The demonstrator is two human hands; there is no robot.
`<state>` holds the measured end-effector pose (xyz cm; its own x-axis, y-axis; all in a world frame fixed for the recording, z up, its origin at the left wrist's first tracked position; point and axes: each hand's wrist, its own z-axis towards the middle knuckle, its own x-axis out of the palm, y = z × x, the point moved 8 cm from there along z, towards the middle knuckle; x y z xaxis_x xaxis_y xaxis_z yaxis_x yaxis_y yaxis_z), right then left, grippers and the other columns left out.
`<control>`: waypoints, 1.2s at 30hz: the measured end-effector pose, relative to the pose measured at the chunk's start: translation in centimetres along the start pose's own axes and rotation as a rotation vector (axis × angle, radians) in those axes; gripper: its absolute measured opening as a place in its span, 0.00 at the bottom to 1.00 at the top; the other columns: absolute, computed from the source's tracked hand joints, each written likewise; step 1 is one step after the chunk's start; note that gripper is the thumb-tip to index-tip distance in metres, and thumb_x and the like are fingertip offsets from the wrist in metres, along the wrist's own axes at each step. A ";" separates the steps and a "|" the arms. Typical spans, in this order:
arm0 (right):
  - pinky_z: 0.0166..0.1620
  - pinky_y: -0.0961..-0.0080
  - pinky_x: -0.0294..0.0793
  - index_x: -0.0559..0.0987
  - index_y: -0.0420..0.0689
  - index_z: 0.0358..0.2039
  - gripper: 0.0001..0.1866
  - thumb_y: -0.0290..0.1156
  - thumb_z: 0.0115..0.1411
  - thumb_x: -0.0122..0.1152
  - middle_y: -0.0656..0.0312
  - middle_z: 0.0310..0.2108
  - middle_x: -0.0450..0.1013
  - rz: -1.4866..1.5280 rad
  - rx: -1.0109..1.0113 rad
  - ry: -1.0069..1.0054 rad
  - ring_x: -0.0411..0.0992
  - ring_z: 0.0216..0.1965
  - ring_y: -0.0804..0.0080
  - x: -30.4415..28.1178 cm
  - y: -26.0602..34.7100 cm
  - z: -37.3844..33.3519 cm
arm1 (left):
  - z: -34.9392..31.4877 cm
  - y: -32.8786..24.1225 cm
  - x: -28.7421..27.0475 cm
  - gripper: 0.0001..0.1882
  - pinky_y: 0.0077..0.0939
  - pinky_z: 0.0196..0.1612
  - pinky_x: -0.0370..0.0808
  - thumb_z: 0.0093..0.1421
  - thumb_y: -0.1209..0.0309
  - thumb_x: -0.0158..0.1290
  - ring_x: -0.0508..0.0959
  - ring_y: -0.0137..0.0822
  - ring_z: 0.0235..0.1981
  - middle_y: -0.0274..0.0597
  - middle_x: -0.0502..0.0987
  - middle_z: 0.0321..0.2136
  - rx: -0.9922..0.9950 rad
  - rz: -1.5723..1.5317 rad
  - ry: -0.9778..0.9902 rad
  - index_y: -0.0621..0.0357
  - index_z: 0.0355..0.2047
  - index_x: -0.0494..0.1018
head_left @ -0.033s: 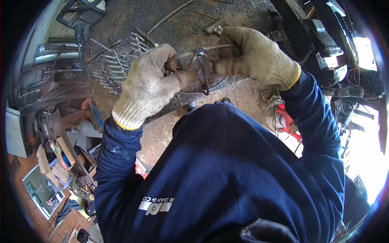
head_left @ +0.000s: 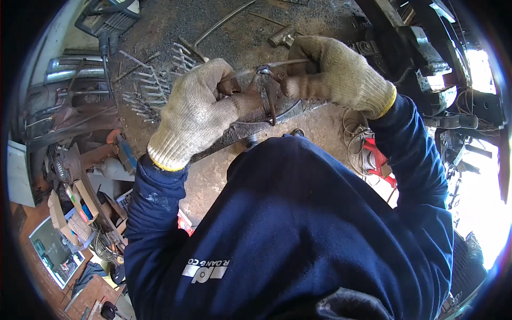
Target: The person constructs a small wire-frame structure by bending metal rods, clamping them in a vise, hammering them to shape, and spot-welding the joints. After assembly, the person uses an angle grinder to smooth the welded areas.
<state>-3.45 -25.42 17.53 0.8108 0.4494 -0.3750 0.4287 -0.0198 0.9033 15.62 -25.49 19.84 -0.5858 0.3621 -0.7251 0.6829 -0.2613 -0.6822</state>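
Note:
My left hand [head_left: 200, 106], in a pale knitted work glove with darkened fingertips, is closed on one end of a thin metal strip [head_left: 288, 63]. The gloved right hand [head_left: 341, 77] pinches its other end, so the strip spans the gap between both hands. Against the strip's middle is a dark forked metal piece [head_left: 271, 101] with a small shiny joint at its top. One leg runs down toward the bench edge, and the other passes behind the left fingertips. What lies inside the curled fingers is hidden.
Spiked metal pieces [head_left: 152, 88] lie on the dirty workbench [head_left: 234, 42], left of a curved rod [head_left: 218, 24]. A hammer [head_left: 281, 36] rests beyond my hands. Heavy dark machinery [head_left: 426, 58] stands at right, a red object [head_left: 378, 160] below it. Cardboard boxes [head_left: 69, 213] sit lower left.
The fingertips of my right hand have shifted very slightly, and the strip looks a little more blurred. Everything else stays in place.

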 end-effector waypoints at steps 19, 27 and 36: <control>0.49 0.65 0.79 0.82 0.40 0.49 0.30 0.48 0.52 0.79 0.51 0.41 0.82 -0.219 0.083 -0.007 0.81 0.45 0.59 0.0 0.9 -0.6 | -0.7 0.1 0.4 0.20 0.33 0.27 0.68 0.55 0.61 0.70 0.69 0.32 0.23 0.39 0.69 0.21 0.012 -0.034 0.006 0.61 0.26 0.71; 0.57 0.65 0.79 0.78 0.42 0.57 0.38 0.52 0.53 0.78 0.52 0.50 0.79 -0.089 -0.186 -0.186 0.78 0.54 0.59 -1.2 -0.7 -2.0 | -0.6 0.3 0.6 0.20 0.34 0.27 0.68 0.55 0.62 0.70 0.69 0.34 0.22 0.38 0.68 0.20 0.078 -0.047 -0.041 0.59 0.25 0.70; 0.53 0.66 0.80 0.79 0.41 0.54 0.35 0.48 0.51 0.80 0.54 0.45 0.81 -0.307 -0.011 -0.264 0.80 0.48 0.59 -0.1 1.0 -2.7 | -0.6 -0.3 0.3 0.21 0.35 0.27 0.69 0.55 0.59 0.71 0.70 0.35 0.21 0.39 0.69 0.21 0.124 0.043 -0.046 0.59 0.26 0.70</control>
<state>-4.14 -23.09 19.02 0.7206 0.1878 -0.6674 0.6641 0.0896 0.7422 15.49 -24.76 19.88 -0.5784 0.3078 -0.7554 0.6504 -0.3849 -0.6548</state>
